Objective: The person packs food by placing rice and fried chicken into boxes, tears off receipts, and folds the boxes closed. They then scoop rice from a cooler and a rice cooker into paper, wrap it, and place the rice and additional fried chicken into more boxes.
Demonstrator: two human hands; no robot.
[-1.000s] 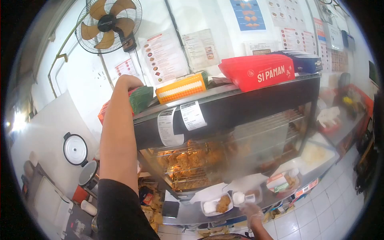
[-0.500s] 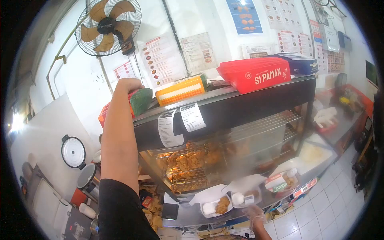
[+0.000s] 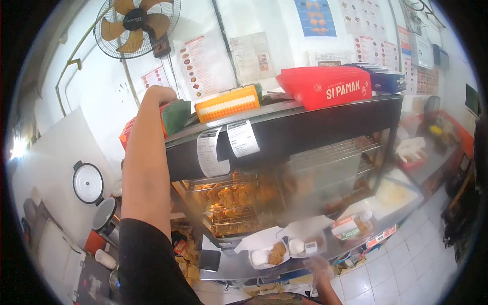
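Atop the warmer cabinet, my left hand reaches to a stack of green and red folded packets; its fingers are hidden behind the wrist and the packets. My right hand, in a clear plastic glove, is low near the front of the steel counter, just below open white boxes. One box holds rice and fried chicken. The box beside it has rice and a small white packet. The right fingers are blurred.
A yellow carton and red "SI PAMAN" sleeves lie along the cabinet top. Two paper receipts hang from its edge. Fried chicken sits on racks inside. Another open box is at the right.
The view has shifted slightly, so the cabinet and boxes appear a little higher and further left. My left hand remains at the packets, and my right hand remains by the boxes.
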